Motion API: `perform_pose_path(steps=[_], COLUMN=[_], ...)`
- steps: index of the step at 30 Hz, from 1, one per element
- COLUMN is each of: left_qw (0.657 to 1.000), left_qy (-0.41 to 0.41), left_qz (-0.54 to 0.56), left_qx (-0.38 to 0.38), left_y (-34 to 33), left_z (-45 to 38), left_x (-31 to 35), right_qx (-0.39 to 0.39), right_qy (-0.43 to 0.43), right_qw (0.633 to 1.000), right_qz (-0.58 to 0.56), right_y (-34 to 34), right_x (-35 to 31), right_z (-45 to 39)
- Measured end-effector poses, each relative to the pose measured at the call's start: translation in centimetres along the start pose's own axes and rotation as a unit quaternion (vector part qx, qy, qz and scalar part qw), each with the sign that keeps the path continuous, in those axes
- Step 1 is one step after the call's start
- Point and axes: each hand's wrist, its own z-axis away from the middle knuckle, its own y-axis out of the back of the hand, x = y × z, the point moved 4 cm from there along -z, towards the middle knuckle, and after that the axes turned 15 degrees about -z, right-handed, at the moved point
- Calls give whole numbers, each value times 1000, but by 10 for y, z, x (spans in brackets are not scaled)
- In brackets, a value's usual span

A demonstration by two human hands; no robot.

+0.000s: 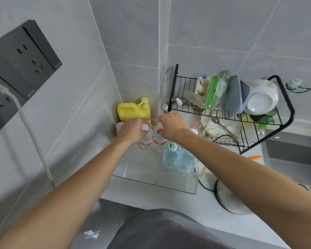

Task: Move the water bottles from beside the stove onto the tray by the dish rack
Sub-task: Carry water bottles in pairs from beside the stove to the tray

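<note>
Reaching over the clear tray point(151, 177) beside the black dish rack point(241, 112), we grip two red-labelled water bottles by their necks at its far edge: our left hand point(133, 131) curls around one bottle point(146, 139), our right hand point(171, 125) around the other point(159, 139). Two blue-tinted bottles point(178, 157) stand upright in the tray's right side. A yellow detergent jug point(133, 110) sits in the corner behind.

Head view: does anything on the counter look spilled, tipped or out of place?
No spill shows. One oddity: a clear empty bottle lies on its side in the dish rack, while the water bottles in the clear tray stand upright.
</note>
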Motion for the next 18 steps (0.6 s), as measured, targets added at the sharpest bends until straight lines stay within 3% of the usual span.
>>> perform_pose_path(steps=[18], left_qw=[997], left_qy=[-69], left_qz=[-5], left_qx=[-21], left_y=[-5], left_z=[-22], left_x=[-10], right_qx=[-33], right_qy=[-12], right_qw=[999], right_qz=[-13], right_y=[-8], right_x=[6], right_z=[-2])
